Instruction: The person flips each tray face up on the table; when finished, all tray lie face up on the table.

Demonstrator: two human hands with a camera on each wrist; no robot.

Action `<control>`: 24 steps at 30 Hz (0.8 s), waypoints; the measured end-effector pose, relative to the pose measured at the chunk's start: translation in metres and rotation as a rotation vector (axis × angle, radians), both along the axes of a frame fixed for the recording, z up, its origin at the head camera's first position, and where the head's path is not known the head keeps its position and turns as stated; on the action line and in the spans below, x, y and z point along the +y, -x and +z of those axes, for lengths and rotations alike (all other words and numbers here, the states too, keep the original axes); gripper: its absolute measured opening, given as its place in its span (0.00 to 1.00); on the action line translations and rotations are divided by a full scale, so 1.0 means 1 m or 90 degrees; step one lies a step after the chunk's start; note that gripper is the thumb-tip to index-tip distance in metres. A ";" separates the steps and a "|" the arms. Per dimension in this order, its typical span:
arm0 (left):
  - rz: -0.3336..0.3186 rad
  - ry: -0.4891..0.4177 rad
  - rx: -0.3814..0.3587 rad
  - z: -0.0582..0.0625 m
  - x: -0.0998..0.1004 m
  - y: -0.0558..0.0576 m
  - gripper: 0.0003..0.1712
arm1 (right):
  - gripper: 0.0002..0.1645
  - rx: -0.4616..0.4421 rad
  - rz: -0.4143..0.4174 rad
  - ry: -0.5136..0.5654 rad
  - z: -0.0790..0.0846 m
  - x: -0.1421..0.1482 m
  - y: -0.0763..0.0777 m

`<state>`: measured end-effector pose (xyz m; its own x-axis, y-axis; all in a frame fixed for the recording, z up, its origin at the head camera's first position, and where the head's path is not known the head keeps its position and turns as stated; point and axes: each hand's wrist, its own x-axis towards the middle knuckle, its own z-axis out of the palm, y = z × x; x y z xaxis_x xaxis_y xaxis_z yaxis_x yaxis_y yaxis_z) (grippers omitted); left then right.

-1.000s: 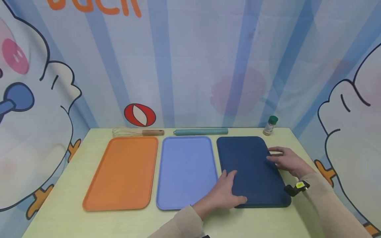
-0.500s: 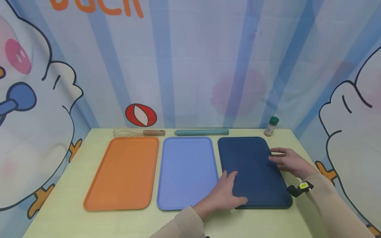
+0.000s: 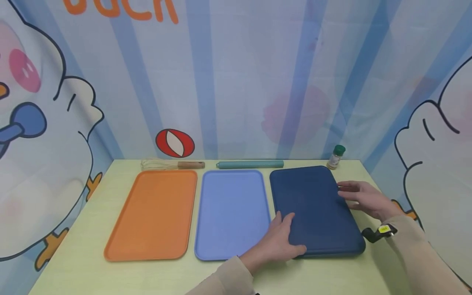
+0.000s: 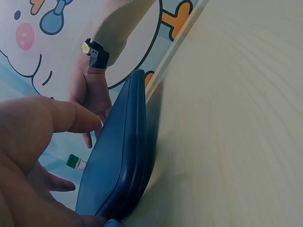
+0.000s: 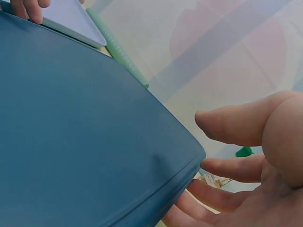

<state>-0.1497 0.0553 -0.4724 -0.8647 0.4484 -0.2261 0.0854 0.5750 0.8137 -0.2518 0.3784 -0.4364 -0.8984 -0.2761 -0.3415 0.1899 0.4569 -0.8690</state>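
A dark blue tray (image 3: pixel 313 209) lies at the right of the table, smooth face up, its right side tilted up a little. In the left wrist view the rim of the dark blue tray (image 4: pixel 130 142) seems to show a second layer beneath; I cannot tell whether it is another tray. My left hand (image 3: pixel 278 241) rests at the tray's left edge, fingers spread and thumb near the front corner. At the right edge, my right hand (image 3: pixel 368 200) touches the rim with fairly straight fingertips. In the right wrist view its thumb (image 5: pixel 236 124) stands apart from the tray.
A light blue tray (image 3: pixel 232 213) lies just left of the dark one, and an orange tray (image 3: pixel 153 215) beyond it. Along the back edge are a whisk (image 3: pixel 189 164), a green rolling pin (image 3: pixel 250 164) and a green-capped jar (image 3: pixel 335 157). A printed curtain (image 3: pixel 236 82) hangs behind.
The right side of the dark blue tray has risen slightly, and my right hand has shifted a little right with it. My left hand has stayed in place.
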 end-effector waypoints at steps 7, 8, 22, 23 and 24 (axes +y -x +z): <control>0.001 0.008 -0.003 0.001 0.001 -0.001 0.53 | 0.44 0.026 0.016 -0.019 0.002 0.003 -0.001; 0.002 0.008 -0.004 0.000 0.001 -0.001 0.52 | 0.44 0.033 0.019 -0.026 0.003 0.003 0.000; 0.001 0.016 0.002 -0.001 0.001 0.000 0.52 | 0.41 0.065 0.041 -0.009 0.009 0.008 -0.003; 0.001 0.016 0.004 -0.001 0.001 -0.001 0.52 | 0.41 0.066 0.042 -0.004 0.009 0.008 -0.003; 0.000 0.016 0.004 -0.001 0.001 -0.001 0.52 | 0.41 0.067 0.043 0.000 0.010 0.008 -0.003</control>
